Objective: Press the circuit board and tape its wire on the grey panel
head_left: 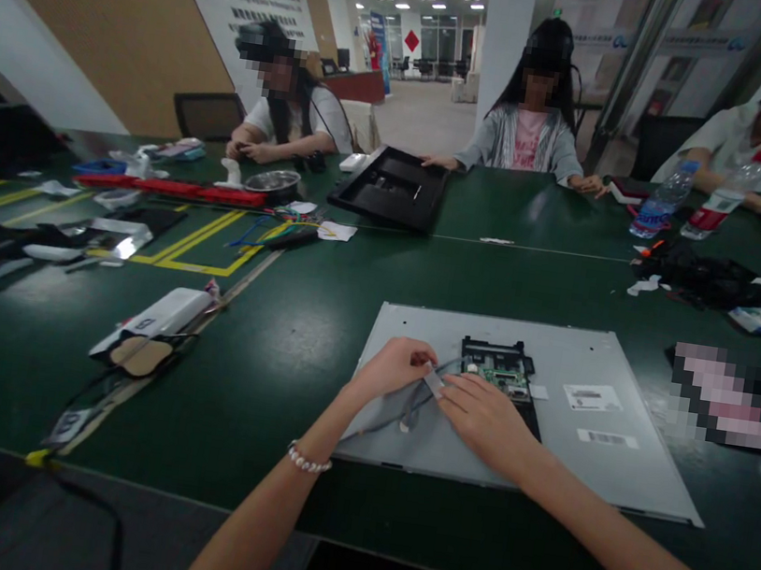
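Note:
A flat grey metal panel (583, 455) with two white labels lies on the green table in front of me. On its upper middle sits a green circuit board (513, 379) in a black frame. My left hand (398, 363) is closed at the left end of a small pale strip (434, 382). My right hand (482, 417) pinches the strip's other side, its fingers together beside the board. Grey cables (397, 417) run under the strip and across the panel to its lower left edge.
Three people sit across the green table (260, 334); one touches a black monitor casing (394, 188). A white power strip-like block (159, 325) lies left. Bottles (665, 200), black bundles (700, 273) and a phone-like object (726, 395) are right. Wires and red trays are far left.

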The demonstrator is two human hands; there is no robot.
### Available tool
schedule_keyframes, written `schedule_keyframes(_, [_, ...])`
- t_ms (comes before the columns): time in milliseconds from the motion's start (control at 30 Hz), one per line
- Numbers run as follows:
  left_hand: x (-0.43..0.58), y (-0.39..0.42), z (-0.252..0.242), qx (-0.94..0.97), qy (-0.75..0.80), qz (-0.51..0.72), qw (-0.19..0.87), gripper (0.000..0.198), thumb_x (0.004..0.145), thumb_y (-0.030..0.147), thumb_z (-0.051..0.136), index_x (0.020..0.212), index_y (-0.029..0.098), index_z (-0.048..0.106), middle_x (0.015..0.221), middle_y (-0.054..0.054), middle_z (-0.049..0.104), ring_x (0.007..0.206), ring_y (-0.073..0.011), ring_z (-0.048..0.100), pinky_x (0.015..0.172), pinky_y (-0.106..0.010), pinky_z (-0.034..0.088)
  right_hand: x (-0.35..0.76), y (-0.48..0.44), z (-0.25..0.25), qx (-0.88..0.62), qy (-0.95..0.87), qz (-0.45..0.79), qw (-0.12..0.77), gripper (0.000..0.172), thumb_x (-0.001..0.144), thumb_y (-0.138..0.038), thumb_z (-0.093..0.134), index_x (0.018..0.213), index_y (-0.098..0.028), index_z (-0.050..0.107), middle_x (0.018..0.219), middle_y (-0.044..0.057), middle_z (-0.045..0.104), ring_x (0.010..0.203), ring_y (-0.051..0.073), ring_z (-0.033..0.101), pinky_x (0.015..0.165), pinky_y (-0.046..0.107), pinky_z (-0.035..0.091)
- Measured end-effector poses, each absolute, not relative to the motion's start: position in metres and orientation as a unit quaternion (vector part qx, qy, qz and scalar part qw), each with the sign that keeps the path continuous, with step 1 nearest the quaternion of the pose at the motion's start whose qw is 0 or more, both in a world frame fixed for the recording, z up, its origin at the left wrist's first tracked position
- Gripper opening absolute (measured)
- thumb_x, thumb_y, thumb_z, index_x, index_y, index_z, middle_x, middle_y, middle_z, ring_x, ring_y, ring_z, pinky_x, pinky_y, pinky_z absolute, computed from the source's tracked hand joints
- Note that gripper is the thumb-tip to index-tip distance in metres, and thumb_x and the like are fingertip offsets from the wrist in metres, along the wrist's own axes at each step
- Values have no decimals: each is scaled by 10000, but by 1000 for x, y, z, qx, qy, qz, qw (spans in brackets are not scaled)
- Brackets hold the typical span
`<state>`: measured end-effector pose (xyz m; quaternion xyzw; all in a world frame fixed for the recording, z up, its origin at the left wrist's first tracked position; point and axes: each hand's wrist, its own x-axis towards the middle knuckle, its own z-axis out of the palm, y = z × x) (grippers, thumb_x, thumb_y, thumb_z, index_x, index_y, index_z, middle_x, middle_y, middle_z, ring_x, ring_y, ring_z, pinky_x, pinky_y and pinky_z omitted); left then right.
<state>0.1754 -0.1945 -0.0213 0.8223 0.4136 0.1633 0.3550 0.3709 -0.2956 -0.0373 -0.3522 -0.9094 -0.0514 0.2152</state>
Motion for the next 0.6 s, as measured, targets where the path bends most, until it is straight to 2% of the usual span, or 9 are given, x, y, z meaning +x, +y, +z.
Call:
schedule_keyframes(200, [174, -195, -21, 819, 432, 160, 343, 188, 772, 118, 557, 862, 148, 719, 765, -23, 696, 714, -140, 621, 690, -237, 459, 367, -294, -48, -373, -889, -51, 259, 235, 892, -49, 549, 1024, -166, 704, 1064, 80, 737, 1058, 204, 657, 985, 378, 490])
schedule_keyframes(500, [176, -198, -14, 835, 457, 126, 282, 159, 792, 91, 548, 858, 144, 683, 787, -36, 670, 720, -153, 608, 710, -252, 464, 358, -304, -55, -391, -881, -60, 259, 267, 905, -69, 537, 1106, -147, 694, 1151, 80, 720, 1119, 217, 630, 1039, 418, 454])
schedule_keyframes(600, [177, -200, -14, 863, 426, 118, 243, 168, 800, 80, 524, 879, 151, 654, 854, -46, 640, 785, -164, 598, 764, -271, 473, 357, -305, -58, -398, -879, -55, 256, 274, 909, -83, 531, 1124, -143, 690, 1168, 87, 712, 1137, 217, 619, 1069, 427, 427])
